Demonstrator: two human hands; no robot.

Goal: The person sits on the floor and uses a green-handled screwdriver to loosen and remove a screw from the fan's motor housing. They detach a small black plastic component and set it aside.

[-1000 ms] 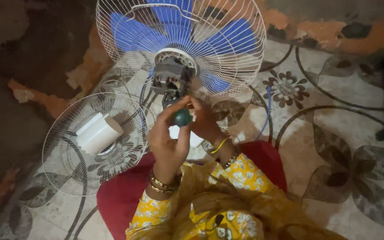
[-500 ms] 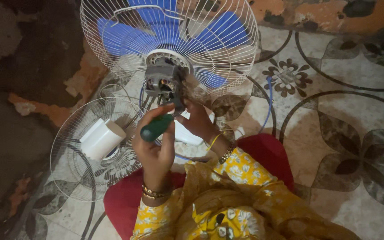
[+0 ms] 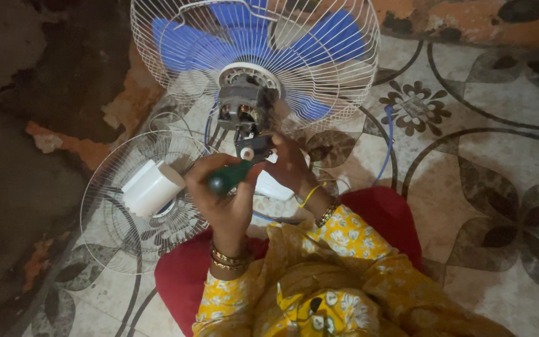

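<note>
a green-handled screwdriver [image 3: 229, 176] is gripped in the left hand [image 3: 223, 200], the fingers wrapped tight around the handle, just below the exposed fan motor [image 3: 242, 112]. the tool is tilted, its shaft end aimed up towards the small dark part [image 3: 252, 150] hanging under the motor; the tip itself cannot be made out. the right hand [image 3: 289, 165] is set just right of that part, directly below the motor, its fingers closed about the part's side, though how firmly it is pinched cannot be told. gold bangles [image 3: 227, 259] are worn on the left wrist, further below the motor, and a thin bracelet [image 3: 319, 206] on the right wrist.

behind and above the motor the blue blades [image 3: 182, 43] are seen through the white wire rear guard [image 3: 338, 68], which stands tilted on the patterned floor [image 3: 488, 125]. to the lower left of the motor a detached front guard [image 3: 113, 224] is laid flat, and a white plastic cover [image 3: 153, 187] is rested on it. a blue cable [image 3: 389, 140] is run down the floor to the right of the motor. below the motor, a red cushion [image 3: 179, 274] and a yellow flowered sleeve [image 3: 344, 234] are visible
</note>
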